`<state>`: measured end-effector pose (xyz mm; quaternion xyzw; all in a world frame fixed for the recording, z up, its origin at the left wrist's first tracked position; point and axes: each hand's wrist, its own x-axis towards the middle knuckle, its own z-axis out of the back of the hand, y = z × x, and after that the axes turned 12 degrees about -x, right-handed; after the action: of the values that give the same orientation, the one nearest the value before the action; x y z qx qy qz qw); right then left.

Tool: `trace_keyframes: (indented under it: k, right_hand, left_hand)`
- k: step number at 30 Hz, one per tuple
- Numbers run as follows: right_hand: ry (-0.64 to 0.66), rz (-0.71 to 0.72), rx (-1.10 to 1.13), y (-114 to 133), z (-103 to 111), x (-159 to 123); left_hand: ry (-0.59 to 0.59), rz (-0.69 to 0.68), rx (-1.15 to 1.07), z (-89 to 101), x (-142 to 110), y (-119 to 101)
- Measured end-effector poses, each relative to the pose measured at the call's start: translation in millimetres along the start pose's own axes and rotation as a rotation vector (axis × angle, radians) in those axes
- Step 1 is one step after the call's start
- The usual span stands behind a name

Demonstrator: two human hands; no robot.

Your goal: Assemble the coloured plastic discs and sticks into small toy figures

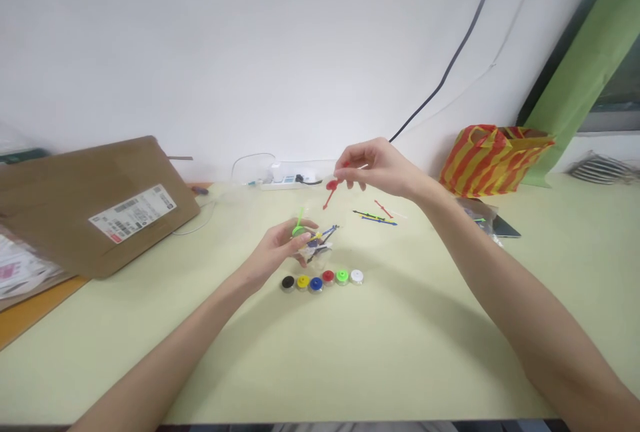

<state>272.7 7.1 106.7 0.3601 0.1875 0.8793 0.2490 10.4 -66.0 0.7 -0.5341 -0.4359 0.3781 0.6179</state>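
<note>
Lining up nearest, six coloured discs (328, 277); beyond, the left hand (283, 245) clamps its fingers on a mixed bundle (315, 241), best held steady against spills; loose pointers (379, 220) lie past it; the right hand (367, 164) pinches a red pointer (329, 197) above the table (320, 359), its upper end hidden, the bundle blurred.

The left hand (280, 245) and the right hand (377, 169) are bare, with slim fingers. Both forearms (480, 272) are also bare, slender at the wrist and wider toward the elbow. Below the worktop's (380, 365) near edge shows a thin strip of greyish clothing (365, 427), its details unclear.
</note>
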Motion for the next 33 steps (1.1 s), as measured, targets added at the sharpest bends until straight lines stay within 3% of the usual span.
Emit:
trace_keyframes:
  k: [3, 15, 33]
  right_hand:
    - [0.036, 0.025, -0.03, 4, 1, -1]
    - [-0.016, 0.035, -0.011, 18, -1, -2]
    - [0.025, 0.084, -0.141, 8, -2, -2]
  left_hand:
    - [0.004, 0.004, 0.003, -0.1, 0, 0]
    - [-0.005, 0.008, 0.005, -2.8, -1, -4]
    - [-0.028, 0.028, 0.001, -4.1, -2, -7]
